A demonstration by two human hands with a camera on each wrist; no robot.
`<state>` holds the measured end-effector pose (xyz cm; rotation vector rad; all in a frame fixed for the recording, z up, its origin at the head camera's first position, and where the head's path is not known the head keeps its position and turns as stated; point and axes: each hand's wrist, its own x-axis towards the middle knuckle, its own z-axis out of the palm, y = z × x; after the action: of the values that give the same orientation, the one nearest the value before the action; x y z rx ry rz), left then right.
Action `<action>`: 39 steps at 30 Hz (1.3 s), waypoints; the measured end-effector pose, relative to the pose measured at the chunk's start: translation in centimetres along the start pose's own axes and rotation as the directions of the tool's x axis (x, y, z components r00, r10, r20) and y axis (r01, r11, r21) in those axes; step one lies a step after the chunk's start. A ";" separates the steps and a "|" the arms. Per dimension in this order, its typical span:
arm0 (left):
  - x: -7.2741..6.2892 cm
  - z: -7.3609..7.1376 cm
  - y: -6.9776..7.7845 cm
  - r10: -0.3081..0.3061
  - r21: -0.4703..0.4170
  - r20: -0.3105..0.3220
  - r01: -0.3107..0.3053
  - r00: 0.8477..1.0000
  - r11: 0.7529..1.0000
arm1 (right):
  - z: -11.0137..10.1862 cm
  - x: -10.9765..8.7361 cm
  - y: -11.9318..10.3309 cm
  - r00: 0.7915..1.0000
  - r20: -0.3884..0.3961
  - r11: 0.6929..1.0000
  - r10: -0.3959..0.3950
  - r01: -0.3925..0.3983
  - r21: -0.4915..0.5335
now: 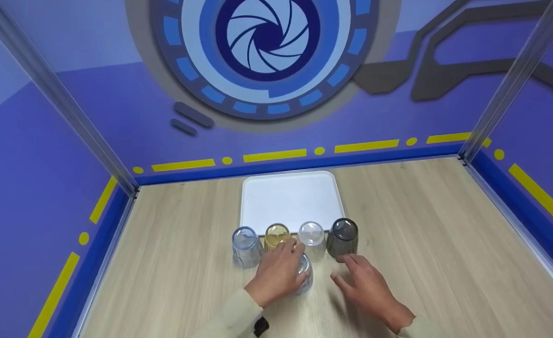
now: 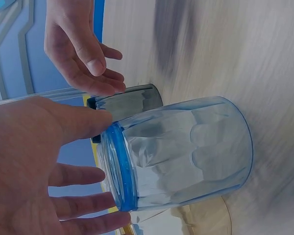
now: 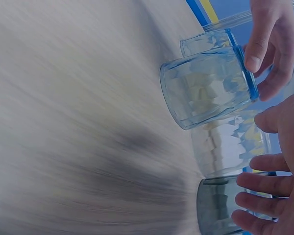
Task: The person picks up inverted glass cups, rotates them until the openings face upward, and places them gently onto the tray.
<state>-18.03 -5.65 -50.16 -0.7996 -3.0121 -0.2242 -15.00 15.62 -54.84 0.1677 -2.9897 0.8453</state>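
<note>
Upside down on the table, a light blue drinking glass (image 1: pixel 306 281) stands in front of a row of other glasses. My left hand (image 1: pixel 278 272) is over this front glass, its thumb and fingers around the raised base, as the left wrist view shows closely on the blue-edged glass (image 2: pixel 186 152). My right hand (image 1: pixel 367 286) is off to the right with fingers spread, holding nothing. Its fingertips are near the dark grey glass (image 1: pixel 343 239). Left of that stand a clear glass (image 1: pixel 312 239), a yellow glass (image 1: pixel 277 234) partly behind my left fingers, and another blue glass (image 1: pixel 246 249).
A white tray (image 1: pixel 291 199) lies behind the row, against the back of the wooden table (image 1: pixel 178 263). Purple-blue printed panels (image 1: pixel 93 117) with metal corner posts enclose the table at the back and both sides.
</note>
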 end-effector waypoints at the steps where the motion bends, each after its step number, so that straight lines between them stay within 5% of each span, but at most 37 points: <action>1: 0.0 0.0 0.0 0.003 0.006 -0.001 -0.003 1.000 1.000 | 0.0 0.0 0.0 1.000 0.001 1.000 0.004 -0.004 0.001; 39: 0.1 0.2 0.7 0.015 -0.005 0.060 -0.015 0.998 1.000 | 1.1 -0.3 0.4 1.000 0.017 1.000 0.011 -0.011 0.007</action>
<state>-17.74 -4.99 -50.29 -0.8446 -3.0610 -0.2113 -14.72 15.41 -55.94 0.1594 -3.0063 0.8603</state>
